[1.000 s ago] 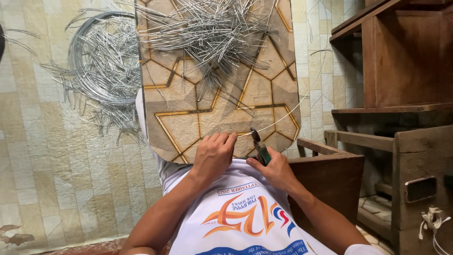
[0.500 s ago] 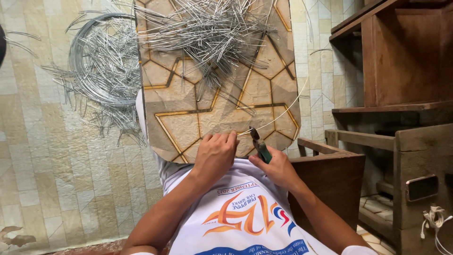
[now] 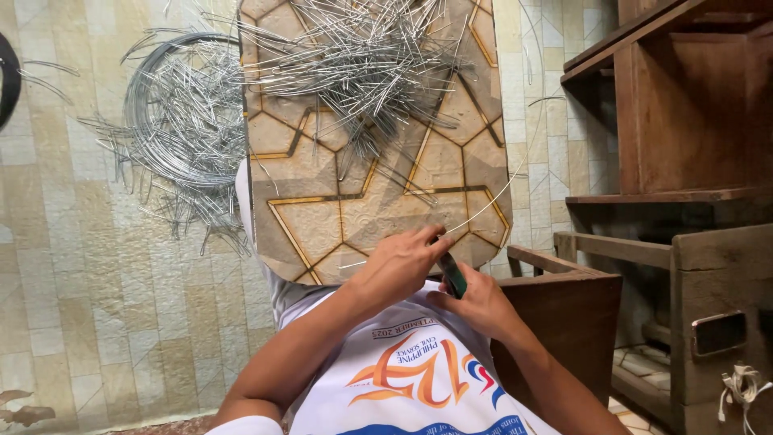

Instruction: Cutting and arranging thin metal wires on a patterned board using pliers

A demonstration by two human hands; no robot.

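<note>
The left hand [image 3: 398,266] rests at the near edge of the board [image 3: 322,217], fingers drawn together and pinching a thin strand of wire [image 3: 483,211] against the surface. The right hand [image 3: 475,302] sits just beside it, to the right and slightly nearer, closed around the green-handled pliers [image 3: 452,274]; the tool's tip points toward the left fingertips and meets the wire there, though whether the tip is closed on the wire cannot be told.

Step in hand, as judged: cutting or snipping a short length from the strand, the left hand steadying while the right works the tool. The next move appears to call for a firm squeeze on the handles while the pinch keeps the wire from springing, as the strand looks springy.

From the hands the wire arcs away to the far right, past the right edge of the board. The board, tan with gold-lined geometric patterning, lies across the person's lap. At its far end rests a heap of cut wire pieces [image 3: 354,56], well apart from the hands. On the tiled floor [image 3: 88,306] to the far left lies a coil of wire [image 3: 181,121]. A wooden shelf unit [image 3: 684,161] stands to the right.
</note>
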